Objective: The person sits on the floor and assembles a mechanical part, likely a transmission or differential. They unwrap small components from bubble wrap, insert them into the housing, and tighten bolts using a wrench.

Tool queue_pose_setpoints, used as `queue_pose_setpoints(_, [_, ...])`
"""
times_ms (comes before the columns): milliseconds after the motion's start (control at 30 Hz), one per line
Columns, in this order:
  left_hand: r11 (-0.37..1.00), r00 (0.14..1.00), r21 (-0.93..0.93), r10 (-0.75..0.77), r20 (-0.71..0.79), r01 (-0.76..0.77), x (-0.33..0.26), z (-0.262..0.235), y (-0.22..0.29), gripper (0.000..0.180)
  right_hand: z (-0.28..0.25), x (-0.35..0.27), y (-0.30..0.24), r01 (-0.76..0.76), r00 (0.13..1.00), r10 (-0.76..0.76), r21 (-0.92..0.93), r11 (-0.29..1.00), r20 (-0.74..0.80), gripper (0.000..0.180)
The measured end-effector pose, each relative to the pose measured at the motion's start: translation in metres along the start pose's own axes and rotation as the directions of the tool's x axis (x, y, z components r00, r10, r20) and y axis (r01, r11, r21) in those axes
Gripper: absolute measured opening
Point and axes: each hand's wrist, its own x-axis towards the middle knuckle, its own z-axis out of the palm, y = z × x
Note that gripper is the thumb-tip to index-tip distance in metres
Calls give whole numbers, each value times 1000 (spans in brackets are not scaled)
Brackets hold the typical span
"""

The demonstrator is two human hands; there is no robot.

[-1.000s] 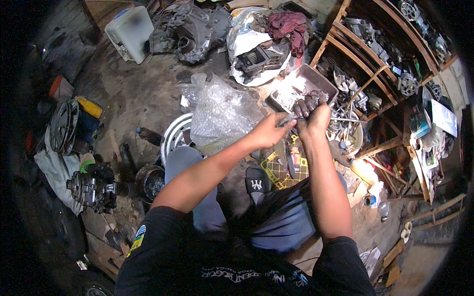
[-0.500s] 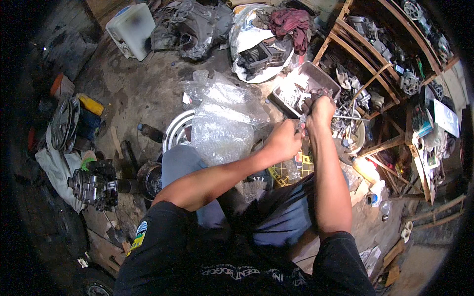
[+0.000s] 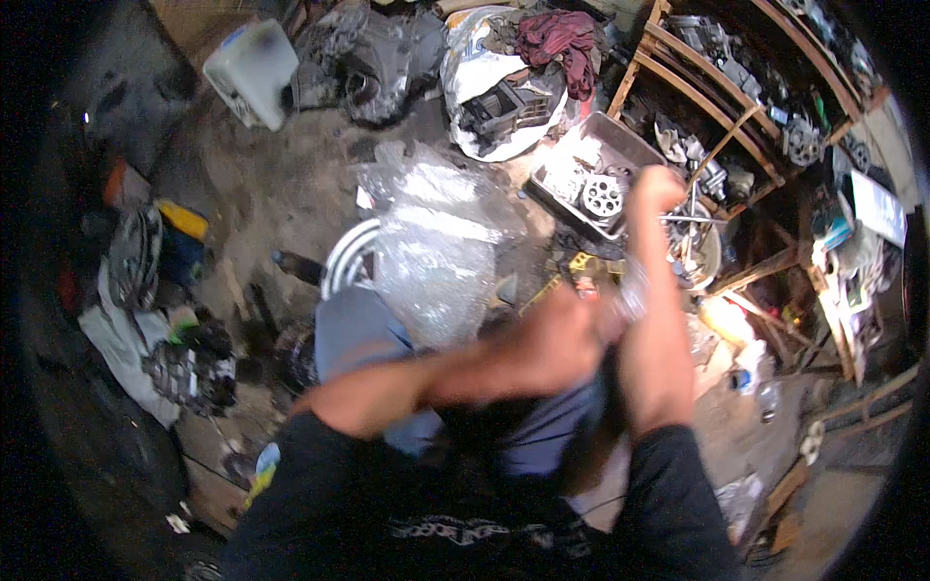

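My left hand (image 3: 573,329), smeared by motion, is closed in front of my right forearm. A crumpled piece of clear plastic (image 3: 632,293) is at its fingers and overlaps that forearm. Farther out, my right hand (image 3: 661,188) is closed in a fist by the right corner of a grey tray (image 3: 557,205); what it grips is hidden. Inside the tray lie a round metal disc with holes (image 3: 603,196) and other brightly lit parts. A large sheet of clear bubble wrap (image 3: 436,266) spreads over the floor in front of my knees.
A wheel rim (image 3: 351,254) lies partly under the bubble wrap. Behind stand a white sack (image 3: 470,131) with a dark red cloth (image 3: 562,48), a gearbox casing (image 3: 373,87) and a whitish jerrycan (image 3: 254,73). Wooden shelves (image 3: 712,73) full of metal parts rise at right.
My left hand has pulled back toward my body, with the clear plastic moving along. My right hand has shifted slightly right and away, uncovering the round disc in the tray.
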Motion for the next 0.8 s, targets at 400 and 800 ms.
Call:
queue_pose_setpoints(400, [847, 849, 207, -517, 106, 490, -2, -27, -105, 69, -13, -87, -94, -399, 613, 281, -18, 917, 739, 16])
queue_pose_setpoints(800, [345, 809, -774, -479, 341, 531, 5, 1, -111, 39, 0, -154, -85, -316, 778, 273, -22, 948, 565, 19])
